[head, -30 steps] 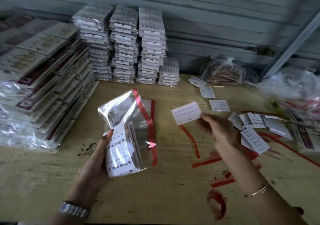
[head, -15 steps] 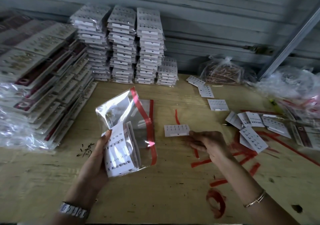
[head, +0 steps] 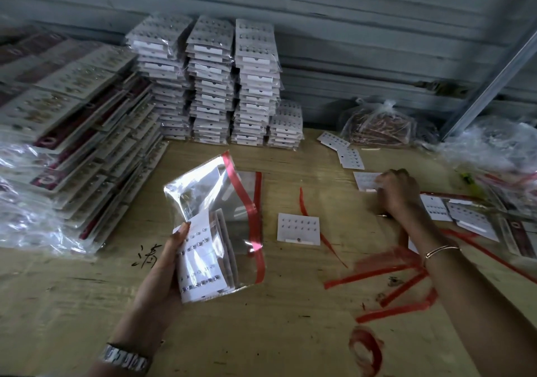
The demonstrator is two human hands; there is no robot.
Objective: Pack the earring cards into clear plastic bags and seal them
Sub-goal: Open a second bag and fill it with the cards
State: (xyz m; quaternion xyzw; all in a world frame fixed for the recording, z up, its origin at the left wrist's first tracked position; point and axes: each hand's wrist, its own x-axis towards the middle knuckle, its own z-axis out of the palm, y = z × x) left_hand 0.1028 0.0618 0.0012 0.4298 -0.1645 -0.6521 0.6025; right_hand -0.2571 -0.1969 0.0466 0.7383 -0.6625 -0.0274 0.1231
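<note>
Since half a second ago the right hand (head: 399,192) has let go of the earring card (head: 298,228) it was carrying; that card now lies flat on the bench (head: 261,333), just right of the clear plastic bag (head: 220,199). The right hand has swung away to the far right, where it sits knuckles up with its fingers curled down over the edge of a loose card (head: 365,179). Blur hides whether it has actually pinched that card. The left hand (head: 162,272) has stayed where it was, raised over the near middle of the bench. Its thumb is pressed on the face of the bagged cards (head: 203,257), gripping the bag's lower left corner. The bag's red-edged mouth gapes open towards the far side. Peeled red strips (head: 386,272) lie under the right forearm.
</note>
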